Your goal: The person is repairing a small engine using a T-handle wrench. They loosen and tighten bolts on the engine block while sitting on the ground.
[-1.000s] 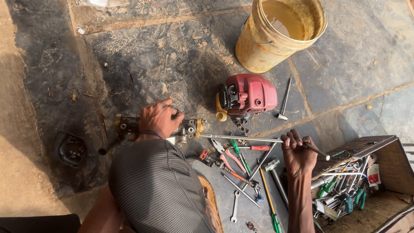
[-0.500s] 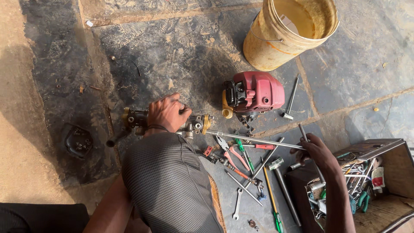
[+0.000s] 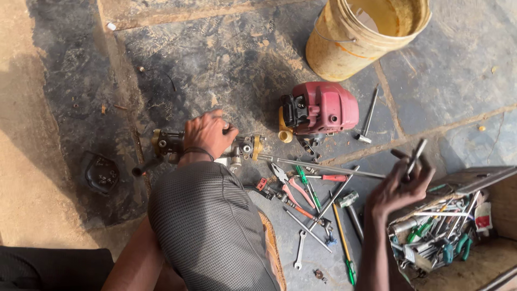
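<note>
- Brass and dark metal make up the pump part (image 3: 207, 148) lying on the stone floor (image 3: 215, 64), and my left hand (image 3: 207, 133) is closed over its middle, pinning it down.
- It lies across the floor just above my knee (image 3: 215, 231), one end by a dark cover (image 3: 101, 172), the other touching a long rod (image 3: 323, 166).
- My right hand (image 3: 401, 186) is raised over the toolbox (image 3: 458, 231), fingers wrapped round a slim metal tool (image 3: 416, 156) that sticks up out of the fist; I can't tell whether it is a socket driver or a spanner.
- Between my hands lie loose tools: pliers (image 3: 291, 186), a green screwdriver (image 3: 308, 188), a small spanner (image 3: 299, 250).
- Beyond them sits a red engine (image 3: 320, 110), with a yellow bucket (image 3: 366, 37) farther off.
- As I judge it, I'm at the tool-fetching stage of stripping or refitting this part: part held, tool in hand but well apart from it.
- Next I need to bring the tool across to a fastener on the part, seat it squarely, and keep my left hand firm so the part doesn't roll.
</note>
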